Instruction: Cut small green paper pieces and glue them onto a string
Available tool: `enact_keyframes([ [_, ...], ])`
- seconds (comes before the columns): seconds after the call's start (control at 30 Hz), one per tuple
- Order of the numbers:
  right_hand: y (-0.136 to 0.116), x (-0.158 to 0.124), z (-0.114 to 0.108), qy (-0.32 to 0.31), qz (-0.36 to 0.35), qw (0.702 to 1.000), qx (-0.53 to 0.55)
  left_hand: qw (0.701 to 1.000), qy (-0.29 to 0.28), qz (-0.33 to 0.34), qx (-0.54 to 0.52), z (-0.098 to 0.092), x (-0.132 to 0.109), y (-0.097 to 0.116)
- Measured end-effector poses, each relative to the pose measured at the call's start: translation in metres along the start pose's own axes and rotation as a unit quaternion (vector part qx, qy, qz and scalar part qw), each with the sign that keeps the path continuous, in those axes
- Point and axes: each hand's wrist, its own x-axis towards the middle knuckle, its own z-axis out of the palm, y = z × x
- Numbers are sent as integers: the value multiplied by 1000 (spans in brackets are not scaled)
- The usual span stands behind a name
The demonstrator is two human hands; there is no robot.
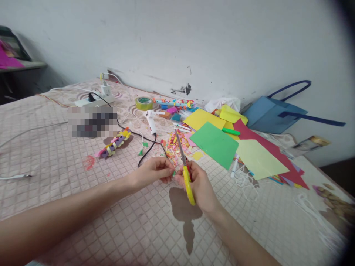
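Scissors with yellow handles (188,184) rest in my right hand (202,186), their blades pointing away from me and looking closed. The fingertips of that hand also come up to a small green piece (174,173). My left hand (156,169) pinches this piece between thumb and fingers; most of it is hidden. Both hands are close together over the quilted cloth, casting a shadow below. Just beyond them lies a pile of colourful paper scraps (177,145). A white glue gun (151,122) with a black cord is behind my left hand.
A decorated purple-and-yellow stick (115,143) lies to the left. Green (215,144), yellow and red paper sheets spread to the right, near white string (245,181) and a blue bag (274,114). Tape (144,103) and a power strip (95,99) sit toward the wall.
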Motion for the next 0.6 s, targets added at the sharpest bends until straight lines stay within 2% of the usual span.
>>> enact_keyframes([
  [0.17,-1,0,-4,-10,41,998,54,999,-7,1,-39,-2,-1,2],
  [0.4,3,-1,-5,-10,62,996,61,999,13,49,7,-1,0,-1],
  [0.6,-1,-2,0,6,16,1000,0,998,19,50,28,3,-2,0],
])
